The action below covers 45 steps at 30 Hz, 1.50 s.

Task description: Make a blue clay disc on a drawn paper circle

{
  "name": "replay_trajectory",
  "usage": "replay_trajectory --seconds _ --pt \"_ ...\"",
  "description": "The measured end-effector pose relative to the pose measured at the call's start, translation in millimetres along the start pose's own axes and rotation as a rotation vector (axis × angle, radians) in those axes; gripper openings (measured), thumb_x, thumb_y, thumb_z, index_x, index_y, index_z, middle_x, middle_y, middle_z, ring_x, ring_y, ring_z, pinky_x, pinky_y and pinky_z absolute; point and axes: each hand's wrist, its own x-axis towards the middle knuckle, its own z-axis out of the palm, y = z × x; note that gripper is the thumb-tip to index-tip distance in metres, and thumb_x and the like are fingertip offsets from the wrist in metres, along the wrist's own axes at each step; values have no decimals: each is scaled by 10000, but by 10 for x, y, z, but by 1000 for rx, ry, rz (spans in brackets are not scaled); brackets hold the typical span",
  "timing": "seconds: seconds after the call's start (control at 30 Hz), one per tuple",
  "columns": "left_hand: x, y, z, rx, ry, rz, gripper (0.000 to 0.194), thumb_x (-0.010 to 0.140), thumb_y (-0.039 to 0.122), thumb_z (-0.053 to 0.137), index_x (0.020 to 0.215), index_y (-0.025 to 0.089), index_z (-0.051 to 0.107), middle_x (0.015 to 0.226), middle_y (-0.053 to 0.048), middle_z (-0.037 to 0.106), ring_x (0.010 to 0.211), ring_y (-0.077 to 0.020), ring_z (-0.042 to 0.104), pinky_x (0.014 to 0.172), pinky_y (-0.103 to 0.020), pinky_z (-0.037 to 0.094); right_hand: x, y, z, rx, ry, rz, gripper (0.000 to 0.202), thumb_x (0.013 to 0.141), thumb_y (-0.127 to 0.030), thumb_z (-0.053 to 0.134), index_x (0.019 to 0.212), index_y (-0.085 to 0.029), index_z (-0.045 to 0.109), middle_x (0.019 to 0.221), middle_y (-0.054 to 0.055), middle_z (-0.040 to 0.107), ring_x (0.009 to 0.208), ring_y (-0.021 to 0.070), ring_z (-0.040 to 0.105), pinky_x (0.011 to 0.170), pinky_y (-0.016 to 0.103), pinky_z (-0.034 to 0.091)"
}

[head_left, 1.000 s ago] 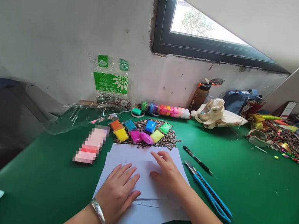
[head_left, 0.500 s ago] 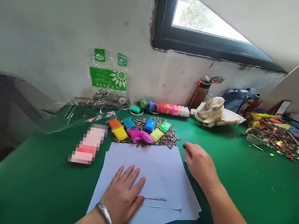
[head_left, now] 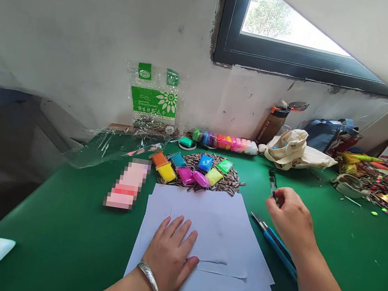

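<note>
On the green desk [head_left: 57, 232], press the paper sheets [head_left: 221, 232] flat with the left hand [head_left: 167, 260], as seen, with fingers spread apart on top; guide the right hand [head_left: 292, 221] clear of the blue-handled tool [head_left: 275, 246], just beside; grip the pen [head_left: 272, 180] firmly; found clamped between right thumb and fingers, projecting beyond the fingertips.

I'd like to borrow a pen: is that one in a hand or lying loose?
In a hand: the right hand grips the pen, with one dark end sticking out beyond the grip.
</note>
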Motion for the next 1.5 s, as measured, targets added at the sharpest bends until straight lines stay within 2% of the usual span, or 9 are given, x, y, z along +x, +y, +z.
replay_trajectory --seconds 0.07,0.17,0.23,0.33,0.5,0.73,0.9,1.23,1.5 --pt "5 3 -3 -7 5 -12 371 848 382 534 1185 234 581 1261 -90 577 1200 -325 470 997 -554 353 -178 -282 23 491 -70 90 158 726 -345 558 769 -228 460 605 -40 478 505 124 451 491 255 348" --pt "25 4 -32 -4 -12 2 364 846 382 542 1173 229 590 1248 -96 587 1179 -326 492 976 -548 381 -489 -664 199 1185 -485 262 202 710 -325 580 753 -238 403 485 -97 376 352 87 349 361 215 263" --pt "39 1 -51 -8 -10 1 361 847 403 542 1155 226 601 1237 -95 596 1171 -327 501 970 -547 389 -642 -808 344 1407 -641 399 195 697 -289 603 761 -229 429 483 -89 439 358 91 406 356 203 289" --pt "51 -7 -64 -13 -15 2 371 845 412 547 1158 220 599 1236 -93 598 1171 -327 501 972 -550 390 -732 -842 482 1529 -670 503 184 711 -281 612 852 -188 541 554 -32 573 444 111 532 442 222 401" --pt "54 -49 -59 -26 -18 30 365 840 387 568 1160 213 593 1228 -89 601 1151 -322 513 959 -545 405 -727 -758 510 1543 -640 489 307 751 -383 635 970 -170 609 763 54 686 622 162 637 604 289 495" --pt "45 -199 -52 -21 13 -14 280 856 329 557 1098 205 624 1197 -75 619 1165 -319 494 964 -535 404 -764 -782 575 1346 -592 377 280 732 -423 683 811 -194 542 605 -18 619 482 128 572 475 241 436" --pt "51 -246 -49 52 -22 -21 365 834 343 575 1173 210 587 1249 -99 583 1184 -340 474 949 -547 407 -743 -773 552 1208 -671 234 288 762 -438 635 878 -176 599 648 8 639 514 145 599 504 262 459" --pt "29 -213 -38 58 -15 -7 394 821 383 599 1173 207 585 1248 -111 582 1174 -345 481 950 -558 392 -660 -847 439 1326 -722 435 295 771 -454 630 842 -171 593 681 29 645 565 139 595 567 268 471" --pt "64 -163 -82 32 -67 -60 414 808 401 621 1174 211 589 1252 -105 584 1177 -343 482 969 -570 374 -803 -871 535 1021 -642 111 157 803 -316 568 736 -174 569 609 -17 572 526 108 510 522 232 404"
